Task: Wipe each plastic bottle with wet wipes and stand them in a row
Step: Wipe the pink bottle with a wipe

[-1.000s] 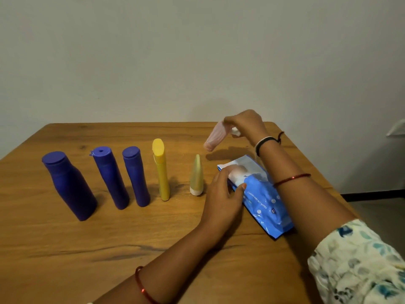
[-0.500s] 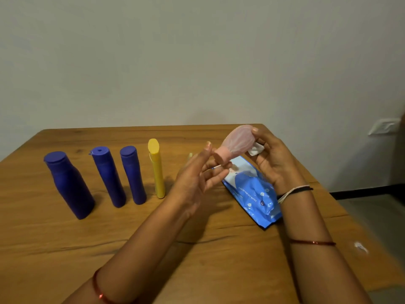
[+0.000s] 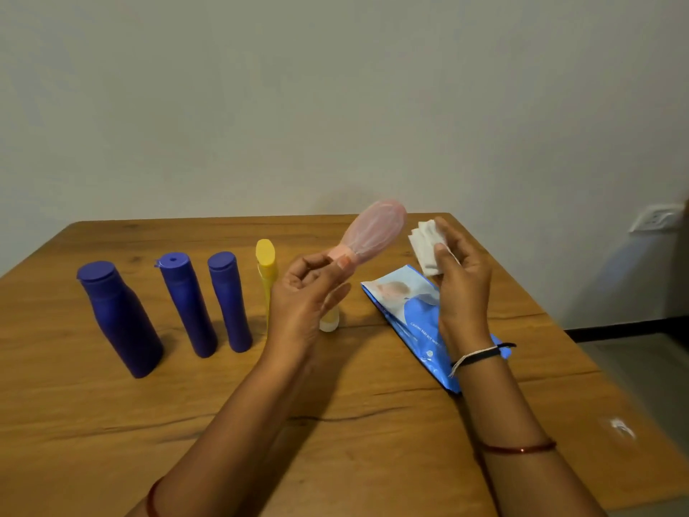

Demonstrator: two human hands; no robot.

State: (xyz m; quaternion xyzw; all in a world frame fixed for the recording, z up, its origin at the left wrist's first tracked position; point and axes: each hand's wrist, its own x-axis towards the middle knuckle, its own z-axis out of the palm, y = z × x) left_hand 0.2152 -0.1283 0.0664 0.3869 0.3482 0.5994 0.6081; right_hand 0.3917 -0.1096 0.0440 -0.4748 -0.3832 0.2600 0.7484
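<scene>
My left hand pinches the cap end of a pink tube bottle and holds it tilted up above the table. Beside it my right hand grips a folded white wet wipe, a small gap apart from the tube. Three blue bottles and a yellow bottle stand in a row on the left. A small pale tube stands behind my left hand, mostly hidden. The blue wipes pack lies flat under my right wrist.
The wooden table ends near the right, where the floor shows. A plain wall rises close behind the far edge. A wall socket sits at the right.
My left hand left the wipes pack and took the pink tube by its cap. My right hand let go of the tube and now holds only the wipe beside it.
</scene>
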